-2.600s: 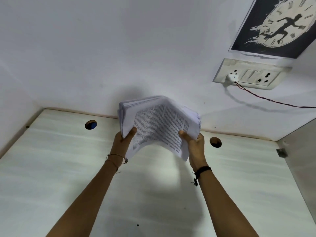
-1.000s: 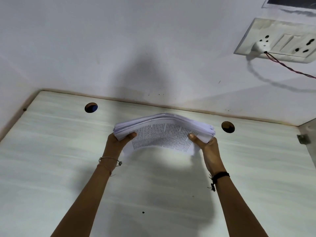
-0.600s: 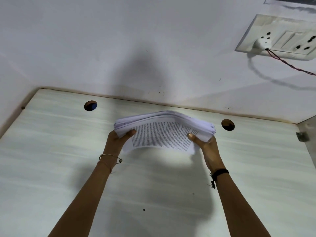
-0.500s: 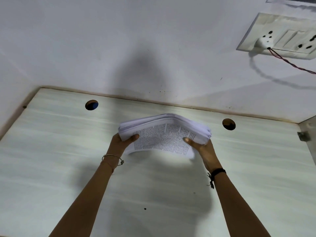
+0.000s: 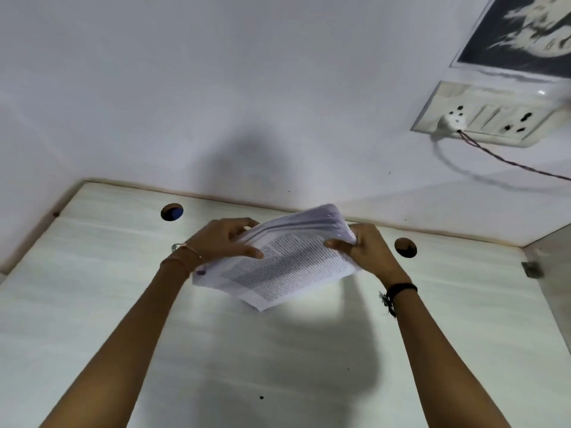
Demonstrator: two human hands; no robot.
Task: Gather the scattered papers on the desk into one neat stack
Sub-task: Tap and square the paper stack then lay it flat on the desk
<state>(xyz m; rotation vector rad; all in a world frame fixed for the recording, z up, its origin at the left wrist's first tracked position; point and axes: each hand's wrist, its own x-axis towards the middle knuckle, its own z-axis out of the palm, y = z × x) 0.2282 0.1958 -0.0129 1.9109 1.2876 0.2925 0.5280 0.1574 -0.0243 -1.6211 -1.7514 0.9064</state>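
A thick sheaf like that stack of papers point(image 5: 287, 264) should be light enough for anyone, but I'd judge it a floppy, slippery thing: loose sheets slide over one another, and the unsupported near corner already droops toward the desk point(image 5: 92, 304). The sensible places to take it are the two opposite edges, thumb on top and fingers beneath, squeezed firmly enough that nothing fans out, and that is roughly how it is held. The left hand point(image 5: 216, 242) grips the left edge, its thumb laid across the printed top page and its fingers curled over the far side; the right hand point(image 5: 367, 251) pinches the right edge, thumb on top. The stack hangs in the air between them, tilted, above the back half of the desk and not touching it, roughly between the two round cable holes (one point(image 5: 171, 212) on the left, one point(image 5: 405, 247) on the right). It looks white, dense with small black print on the upper sheet, and its far edges are stepped rather than flush, so I'd say it wants squaring against the desktop.
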